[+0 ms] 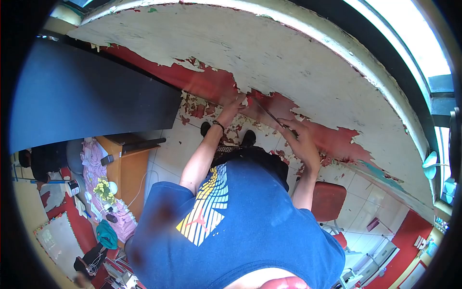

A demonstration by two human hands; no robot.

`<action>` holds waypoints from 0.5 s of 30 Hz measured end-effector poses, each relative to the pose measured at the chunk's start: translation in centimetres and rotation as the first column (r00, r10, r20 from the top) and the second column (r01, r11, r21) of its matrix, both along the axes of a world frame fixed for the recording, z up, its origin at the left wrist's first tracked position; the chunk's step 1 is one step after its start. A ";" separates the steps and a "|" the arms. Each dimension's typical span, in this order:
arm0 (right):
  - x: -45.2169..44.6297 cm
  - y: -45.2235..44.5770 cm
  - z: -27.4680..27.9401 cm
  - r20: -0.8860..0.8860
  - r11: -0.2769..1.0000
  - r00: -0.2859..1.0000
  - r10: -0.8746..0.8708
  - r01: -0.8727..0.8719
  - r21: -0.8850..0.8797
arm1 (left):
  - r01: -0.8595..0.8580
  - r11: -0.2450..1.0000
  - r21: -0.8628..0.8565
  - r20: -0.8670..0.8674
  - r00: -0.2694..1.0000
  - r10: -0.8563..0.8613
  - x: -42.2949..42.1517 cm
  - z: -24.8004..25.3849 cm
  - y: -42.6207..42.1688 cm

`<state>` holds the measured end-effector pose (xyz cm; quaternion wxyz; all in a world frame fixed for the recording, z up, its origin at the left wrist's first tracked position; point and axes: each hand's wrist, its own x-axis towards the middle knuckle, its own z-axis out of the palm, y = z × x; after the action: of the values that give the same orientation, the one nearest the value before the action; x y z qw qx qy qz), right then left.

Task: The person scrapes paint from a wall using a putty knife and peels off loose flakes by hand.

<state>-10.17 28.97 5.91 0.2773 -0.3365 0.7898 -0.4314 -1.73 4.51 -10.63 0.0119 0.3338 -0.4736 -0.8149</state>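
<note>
My right hand point(302, 140) is closed around a thin, dark, knife-like tool point(267, 112), whose handle is hidden in the fingers. The tool's tip reaches the ragged edge of peeling paint on the wall point(298, 58). My left hand point(232, 110), with a dark band at the wrist, is up against the wall just left of that tip. Its fingers are pinched at a small whitish paint flake point(245, 102). Below the pale upper coat, a red patch point(211, 83) of wall lies bare on both sides of my hands.
Paint chips point(192, 107) litter the tiled floor around my feet. A large dark panel point(91, 91) stands at left, above a wooden desk point(126, 166) and a pink cloth point(94, 159). A red chair point(328, 200) is at right. Windows point(409, 33) run above the wall.
</note>
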 end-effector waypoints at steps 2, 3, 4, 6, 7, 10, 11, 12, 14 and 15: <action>-0.1 0.2 -0.5 0.006 1.000 1.000 -0.014 0.014 -0.020 | -0.124 0.990 -0.064 -0.095 0.989 0.117 0.4 -1.6 0.7; -0.1 0.3 -0.9 0.013 0.999 1.000 -0.026 0.027 -0.039 | -0.122 0.990 -0.064 -0.093 0.989 0.116 0.7 -2.1 0.9; -0.1 0.5 -1.1 0.013 0.999 1.000 -0.029 0.029 -0.037 | -0.111 0.990 -0.088 -0.071 0.992 0.105 0.9 -2.6 1.1; -0.1 0.9 -1.4 -0.020 0.998 0.999 -0.035 0.034 -0.055 | -0.096 0.989 -0.110 -0.054 0.994 0.091 1.2 -3.4 1.9; -0.1 1.1 -1.3 -0.024 0.998 0.999 -0.037 0.036 -0.054 | -0.112 0.988 -0.104 -0.093 0.990 0.102 1.7 -3.8 2.3; -0.2 1.6 -1.2 0.031 0.997 0.997 -0.076 0.076 -0.009 | -0.063 0.985 -0.161 -0.131 0.990 0.042 2.2 -4.4 1.9; -0.2 1.8 -1.5 0.014 0.996 0.996 -0.083 0.083 -0.030 | 0.001 0.975 -0.221 -0.120 0.992 -0.028 2.3 -4.6 1.7; -0.2 2.1 -1.7 -0.003 0.995 0.996 -0.088 0.088 -0.051 | 0.004 0.976 -0.219 -0.122 0.992 -0.031 2.5 -4.0 1.6; -0.2 2.2 -0.8 0.055 0.993 0.992 -0.118 0.118 -0.005 | 0.095 0.964 -0.249 -0.041 0.993 -0.108 2.8 -1.7 1.5; -0.2 2.2 -0.4 0.112 0.989 0.983 -0.148 0.144 0.040 | 0.094 0.964 -0.250 -0.043 0.993 -0.108 3.1 -1.2 1.6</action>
<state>-10.40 31.20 5.48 0.2953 -0.2479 0.8019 -0.4565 1.33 6.11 -11.81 0.0253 0.2821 -0.5872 -0.7583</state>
